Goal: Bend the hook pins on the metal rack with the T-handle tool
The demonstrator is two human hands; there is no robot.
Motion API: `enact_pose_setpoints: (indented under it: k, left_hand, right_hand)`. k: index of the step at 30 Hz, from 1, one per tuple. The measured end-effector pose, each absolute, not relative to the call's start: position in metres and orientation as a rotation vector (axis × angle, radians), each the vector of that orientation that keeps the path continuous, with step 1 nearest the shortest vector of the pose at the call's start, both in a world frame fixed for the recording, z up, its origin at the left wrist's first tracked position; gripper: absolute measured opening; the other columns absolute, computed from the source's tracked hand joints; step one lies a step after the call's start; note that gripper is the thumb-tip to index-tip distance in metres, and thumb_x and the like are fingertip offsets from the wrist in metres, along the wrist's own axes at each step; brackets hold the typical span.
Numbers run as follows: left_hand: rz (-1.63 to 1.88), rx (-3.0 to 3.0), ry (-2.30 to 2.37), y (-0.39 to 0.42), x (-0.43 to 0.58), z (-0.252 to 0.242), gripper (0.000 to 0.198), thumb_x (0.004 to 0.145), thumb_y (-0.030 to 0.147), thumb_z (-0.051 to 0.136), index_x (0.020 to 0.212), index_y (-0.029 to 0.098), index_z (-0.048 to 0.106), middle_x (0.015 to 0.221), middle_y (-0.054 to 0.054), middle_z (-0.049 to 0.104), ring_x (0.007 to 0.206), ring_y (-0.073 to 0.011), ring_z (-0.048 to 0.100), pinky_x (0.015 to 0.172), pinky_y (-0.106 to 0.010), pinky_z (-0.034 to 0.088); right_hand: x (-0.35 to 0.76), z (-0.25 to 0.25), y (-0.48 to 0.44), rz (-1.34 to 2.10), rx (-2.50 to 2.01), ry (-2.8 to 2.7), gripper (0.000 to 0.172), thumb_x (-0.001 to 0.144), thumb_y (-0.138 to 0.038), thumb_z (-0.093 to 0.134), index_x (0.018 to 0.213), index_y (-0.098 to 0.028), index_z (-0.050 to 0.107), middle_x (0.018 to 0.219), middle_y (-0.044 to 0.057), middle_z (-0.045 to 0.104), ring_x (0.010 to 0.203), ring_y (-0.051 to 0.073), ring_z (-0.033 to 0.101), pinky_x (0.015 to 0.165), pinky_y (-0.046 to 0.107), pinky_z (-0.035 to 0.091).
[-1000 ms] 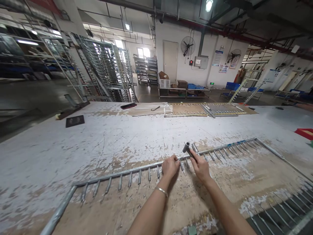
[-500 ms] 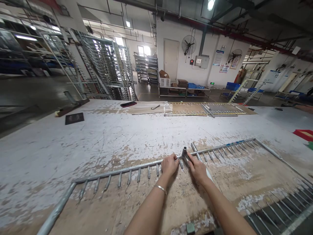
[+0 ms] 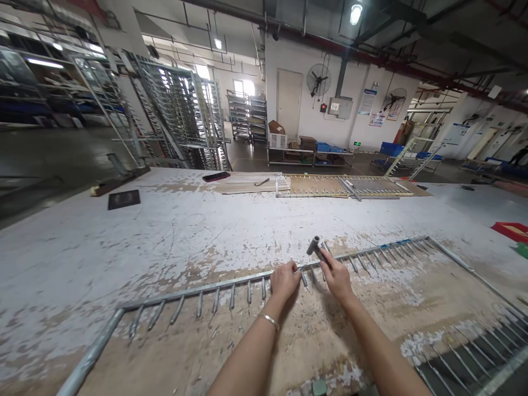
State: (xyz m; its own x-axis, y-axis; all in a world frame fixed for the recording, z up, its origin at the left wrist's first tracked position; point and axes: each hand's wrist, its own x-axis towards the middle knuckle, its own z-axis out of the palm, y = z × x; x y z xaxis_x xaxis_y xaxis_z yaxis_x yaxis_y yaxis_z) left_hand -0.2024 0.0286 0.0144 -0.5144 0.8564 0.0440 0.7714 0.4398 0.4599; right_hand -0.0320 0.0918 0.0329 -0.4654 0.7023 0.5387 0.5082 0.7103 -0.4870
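A long metal frame (image 3: 243, 280) lies on the worktable, with a row of short metal pegs with thin wire ends along its rail. My left hand (image 3: 285, 279) is closed at the middle of this rail, fingertips pressed on it; whether it also pinches a peg is hidden. In my right hand (image 3: 337, 278) is a hammer (image 3: 315, 246) with a tube-like metal head, gripped by its handle. The head is raised above the rail, just right of my left hand. A few pegs (image 3: 304, 279) show below it.
Across the table's far side lie a second frame (image 3: 313, 186), a wrench (image 3: 262, 182), a phone (image 3: 216, 176) and a dark plate (image 3: 124, 199). A red bin (image 3: 510, 231) is at the right edge. A green block (image 3: 319, 387) sits at the near edge. Racks (image 3: 177, 110) stand behind.
My right hand has lifted the hammer off the rail, upward and slightly right, and its head has tilted. My left hand stays at the same place on the rail.
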Motion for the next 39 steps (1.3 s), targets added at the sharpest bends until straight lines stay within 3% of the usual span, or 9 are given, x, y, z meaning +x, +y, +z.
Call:
enact_pose_setpoints:
  k: [2,7,12,17,22,26,31,36,39]
  left_hand:
    - [0.644,1.438,2.490,0.028,-0.202,0.015,0.014,0.081,0.034,0.058,0.084,0.025,0.068,0.085,-0.004,0.071,0.084,-0.0201,0.063,0.067,-0.027,0.037]
    - [0.636,1.436,2.481,0.028,-0.202,0.015,0.016,0.082,0.037,0.058,0.085,0.024,0.068,0.087,-0.005,0.071,0.085,-0.0199,0.063,0.068,-0.027,0.037]
    - [0.646,1.457,2.500,0.028,-0.203,0.014,0.014,0.080,0.035,0.059,0.084,0.024,0.067,0.086,-0.004,0.071,0.083,-0.0204,0.063,0.065,-0.027,0.036]
    - [0.639,1.447,2.491,0.028,-0.203,0.015,0.017,0.081,0.038,0.058,0.084,0.025,0.068,0.086,-0.004,0.071,0.083,-0.0205,0.063,0.064,-0.027,0.035]
    - [0.624,1.453,2.492,0.028,-0.202,0.016,0.016,0.081,0.036,0.059,0.086,0.024,0.068,0.086,-0.005,0.071,0.084,-0.0201,0.063,0.067,-0.027,0.036]
    - [0.619,1.444,2.481,0.028,-0.202,0.017,0.017,0.081,0.038,0.058,0.085,0.024,0.068,0.086,-0.004,0.071,0.085,-0.0203,0.064,0.066,-0.027,0.036]
    - [0.622,1.454,2.484,0.028,-0.203,0.015,0.016,0.081,0.036,0.058,0.086,0.025,0.068,0.086,-0.004,0.071,0.084,-0.0200,0.063,0.066,-0.027,0.035]
    - [0.628,1.439,2.475,0.028,-0.203,0.014,0.016,0.081,0.036,0.057,0.086,0.024,0.067,0.087,-0.005,0.071,0.084,-0.0196,0.063,0.068,-0.027,0.035]
    - [0.642,1.444,2.473,0.028,-0.203,0.014,0.017,0.082,0.036,0.057,0.086,0.024,0.068,0.087,-0.005,0.071,0.084,-0.0196,0.062,0.068,-0.027,0.035]
  right_hand:
    - [-0.032,0.032,0.092,0.315,-0.891,-2.067,0.044,0.097,-0.030,0.039,0.138,-0.023,0.051,0.122,0.010,0.067,0.103,0.023,0.066,0.084,0.031,0.050]
    - [-0.032,0.027,0.090,0.323,-0.987,-2.297,0.039,0.094,-0.027,0.045,0.130,-0.026,0.060,0.097,0.006,0.075,0.083,0.022,0.070,0.073,0.029,0.051]
    - [-0.032,0.036,0.089,0.293,-0.874,-2.129,0.044,0.098,-0.028,0.038,0.140,-0.022,0.049,0.124,0.010,0.066,0.108,0.022,0.064,0.087,0.029,0.048]
    - [-0.032,0.036,0.089,0.252,-1.030,-2.430,0.040,0.095,-0.025,0.045,0.133,-0.025,0.057,0.094,0.007,0.075,0.082,0.022,0.069,0.071,0.027,0.050]
    - [-0.031,0.035,0.090,0.240,-0.896,-2.218,0.044,0.098,-0.028,0.039,0.140,-0.024,0.050,0.118,0.009,0.068,0.099,0.021,0.066,0.081,0.027,0.049]
    - [-0.031,0.034,0.091,0.253,-0.942,-2.378,0.039,0.094,-0.025,0.045,0.130,-0.026,0.060,0.094,0.006,0.075,0.081,0.021,0.069,0.072,0.027,0.051]
    - [-0.029,0.036,0.090,0.289,-0.865,-2.208,0.042,0.097,-0.028,0.041,0.138,-0.025,0.052,0.121,0.008,0.067,0.100,0.021,0.066,0.082,0.028,0.050]
    - [-0.025,0.027,0.091,0.301,-0.927,-2.312,0.039,0.094,-0.025,0.046,0.131,-0.026,0.059,0.102,0.006,0.074,0.085,0.021,0.069,0.074,0.028,0.051]
    - [-0.025,0.029,0.092,0.306,-0.900,-2.271,0.040,0.095,-0.026,0.045,0.132,-0.025,0.058,0.108,0.008,0.073,0.091,0.022,0.069,0.077,0.029,0.051]
